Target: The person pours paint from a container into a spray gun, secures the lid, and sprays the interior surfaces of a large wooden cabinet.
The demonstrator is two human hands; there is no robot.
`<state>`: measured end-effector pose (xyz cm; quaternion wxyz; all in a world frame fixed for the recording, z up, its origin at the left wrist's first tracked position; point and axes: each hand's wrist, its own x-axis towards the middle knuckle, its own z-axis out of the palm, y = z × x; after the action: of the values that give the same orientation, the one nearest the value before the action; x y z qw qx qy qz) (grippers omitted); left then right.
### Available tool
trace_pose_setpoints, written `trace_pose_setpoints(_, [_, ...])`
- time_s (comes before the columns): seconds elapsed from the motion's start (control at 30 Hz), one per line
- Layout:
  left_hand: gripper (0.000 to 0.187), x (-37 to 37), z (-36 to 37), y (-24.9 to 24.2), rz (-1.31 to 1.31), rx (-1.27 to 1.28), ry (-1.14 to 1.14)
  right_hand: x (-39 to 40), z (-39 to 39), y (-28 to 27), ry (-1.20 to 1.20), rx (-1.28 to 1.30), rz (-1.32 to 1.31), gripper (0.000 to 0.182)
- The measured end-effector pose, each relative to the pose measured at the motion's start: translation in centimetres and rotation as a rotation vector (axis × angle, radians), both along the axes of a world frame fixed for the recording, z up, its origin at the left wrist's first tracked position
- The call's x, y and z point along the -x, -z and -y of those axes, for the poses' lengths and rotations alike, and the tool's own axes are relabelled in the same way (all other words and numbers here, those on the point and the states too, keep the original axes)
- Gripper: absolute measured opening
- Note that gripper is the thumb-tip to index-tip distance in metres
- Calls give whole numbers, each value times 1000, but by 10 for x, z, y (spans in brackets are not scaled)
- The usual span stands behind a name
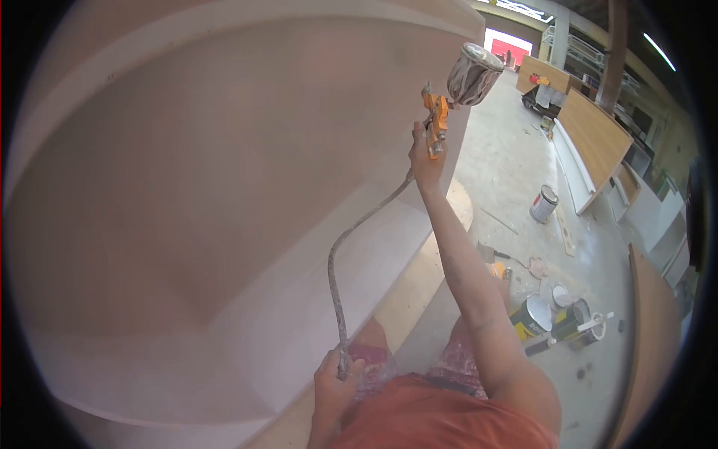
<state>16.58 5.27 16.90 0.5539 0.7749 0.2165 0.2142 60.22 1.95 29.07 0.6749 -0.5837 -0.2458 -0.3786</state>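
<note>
My right hand (428, 166) is closed round the handle of an orange spray gun (437, 123), held up at arm's length near the right edge of a large pale curved panel (187, 172). A paint-streaked metal cup (475, 75) sits on the gun. From beneath that hand a grey, stained hose (333, 262) curves down to my left hand (336, 385), whose fingers are wrapped round it near my lap. The panel's lower part is whiter than its upper part.
Open paint cans (532, 318) and tools stand on the floor to the right, with another can (544, 204) further off. Wooden boards (594, 142) lean along the right side. A curved brown panel (651, 337) stands at the lower right.
</note>
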Motion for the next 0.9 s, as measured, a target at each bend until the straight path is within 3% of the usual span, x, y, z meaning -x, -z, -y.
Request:
trace_pose_setpoints(0.1, [41,2,-2,6,25,-11,9,11,15,18,-41,143,-183,21])
trace_pose_setpoints(0.23, [40,13,-11,4,17,-54,-58,-30,27,149,70,313,-153,29])
trace_pose_setpoints(0.27, [40,14,-11,2,13,-55,-56,-11,34,155,72,312,-157,29])
trace_pose_setpoints(0.33, [38,17,-10,-1,-13,11,-97,33,50,151,-240,300,-770,28])
trace_pose_setpoints(0.4, [38,18,-11,0,-19,15,-90,45,58,141,-240,349,-871,27])
trace_pose_setpoints(0.43, [38,18,-12,0,-21,20,-89,48,60,137,-243,402,-968,38])
trace_pose_setpoints(0.47, [38,17,-11,-1,-20,19,-85,46,59,131,-240,399,-967,38])
trace_pose_setpoints(0.53, [38,13,-7,-5,13,133,-59,34,53,109,-94,297,-568,29])
trace_pose_setpoints(0.63, [39,4,-4,6,7,11,-12,14,48,55,-20,208,-382,24])
trace_pose_setpoints(0.7, [40,-1,2,5,-21,7,20,6,47,21,-2,97,-119,25])
trace_pose_setpoints(0.8, [40,-9,7,-2,-42,-6,63,15,52,-11,-66,59,-144,29])
trace_pose_setpoints(0.9, [40,-9,5,8,-11,-13,62,4,59,19,-68,86,-163,28])
